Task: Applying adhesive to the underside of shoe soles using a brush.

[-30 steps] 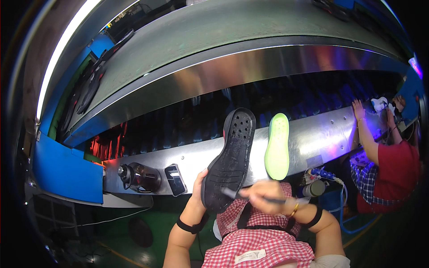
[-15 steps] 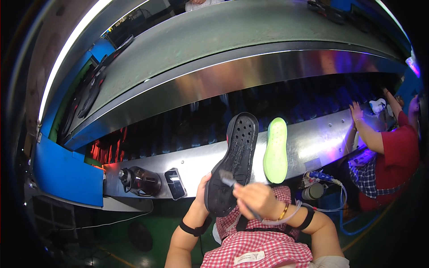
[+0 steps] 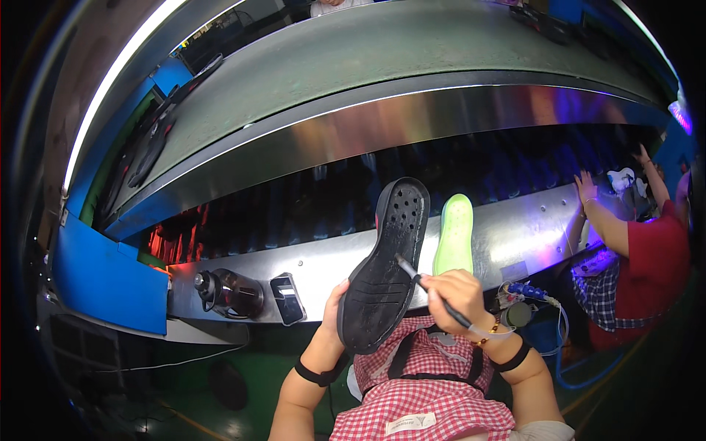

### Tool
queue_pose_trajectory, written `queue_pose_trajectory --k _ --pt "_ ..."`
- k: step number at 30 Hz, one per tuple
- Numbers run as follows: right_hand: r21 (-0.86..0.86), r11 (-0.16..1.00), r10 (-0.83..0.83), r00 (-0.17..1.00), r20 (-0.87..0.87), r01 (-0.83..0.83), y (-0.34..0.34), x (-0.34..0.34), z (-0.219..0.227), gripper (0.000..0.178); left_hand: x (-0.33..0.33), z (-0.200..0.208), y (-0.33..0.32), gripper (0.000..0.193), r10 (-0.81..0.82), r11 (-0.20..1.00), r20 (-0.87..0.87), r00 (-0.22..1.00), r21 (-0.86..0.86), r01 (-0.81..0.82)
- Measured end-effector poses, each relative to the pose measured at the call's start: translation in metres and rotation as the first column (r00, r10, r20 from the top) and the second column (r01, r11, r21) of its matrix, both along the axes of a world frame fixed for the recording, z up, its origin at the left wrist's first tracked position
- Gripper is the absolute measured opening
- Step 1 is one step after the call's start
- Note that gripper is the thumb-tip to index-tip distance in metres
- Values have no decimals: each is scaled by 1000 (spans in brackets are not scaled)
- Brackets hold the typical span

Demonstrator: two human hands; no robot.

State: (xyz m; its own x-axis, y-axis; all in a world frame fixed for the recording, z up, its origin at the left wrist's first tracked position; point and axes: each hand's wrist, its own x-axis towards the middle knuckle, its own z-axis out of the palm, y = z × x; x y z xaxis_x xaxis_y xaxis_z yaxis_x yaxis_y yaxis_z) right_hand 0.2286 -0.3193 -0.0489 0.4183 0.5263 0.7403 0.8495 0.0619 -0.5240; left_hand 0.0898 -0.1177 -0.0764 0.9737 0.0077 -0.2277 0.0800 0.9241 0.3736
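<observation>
A black shoe sole (image 3: 377,290), its hollow side facing up and holes showing at the far end, is held tilted by my left hand (image 3: 334,312) at its near left edge. My right hand (image 3: 457,298) grips a brush (image 3: 443,303) with a dark handle; a thin clear tube runs from it along my wrist. The brush tip touches the inside of the sole around its middle. Just to the right, a bright green insole-shaped piece (image 3: 456,231) lies on the metal ledge, its near end hidden behind my right hand.
A dark bottle (image 3: 234,294) and a phone (image 3: 287,300) stand and lie on the metal ledge (image 3: 515,228) at left. Beyond runs a green conveyor belt (image 3: 412,44) carrying dark soles. A co-worker in a red top (image 3: 647,246) reaches over the ledge at right, near hoses and a canister (image 3: 517,314).
My right hand has moved right and slightly up, taking the brush tip from the sole's near part toward its middle. The sole has tipped slightly; my left hand keeps its hold.
</observation>
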Motion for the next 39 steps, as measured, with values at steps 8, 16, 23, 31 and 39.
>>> queue_pose_trajectory --k 8,16,23,31,39 --pt "30 960 281 959 -39 -280 4 -57 -16 18 3 6 0 65 47 996 -61 997 76 -42" --pt "437 896 442 56 -895 -85 -8 -18 -30 46 3 -7 -3 67 50 991 -117 992 131 -34" --pt "230 968 250 318 -914 -98 -12 -17 -50 44 2 -40 -2 58 36 993 4 999 -117 -35" --pt "199 867 392 379 -838 -457 -10 -32 -27 36 -13 -27 14 53 28 999 -189 982 49 -19" --pt "669 603 715 79 -695 435 -49 12 -12 42 -20 96 28 67 128 932 117 985 326 -160"
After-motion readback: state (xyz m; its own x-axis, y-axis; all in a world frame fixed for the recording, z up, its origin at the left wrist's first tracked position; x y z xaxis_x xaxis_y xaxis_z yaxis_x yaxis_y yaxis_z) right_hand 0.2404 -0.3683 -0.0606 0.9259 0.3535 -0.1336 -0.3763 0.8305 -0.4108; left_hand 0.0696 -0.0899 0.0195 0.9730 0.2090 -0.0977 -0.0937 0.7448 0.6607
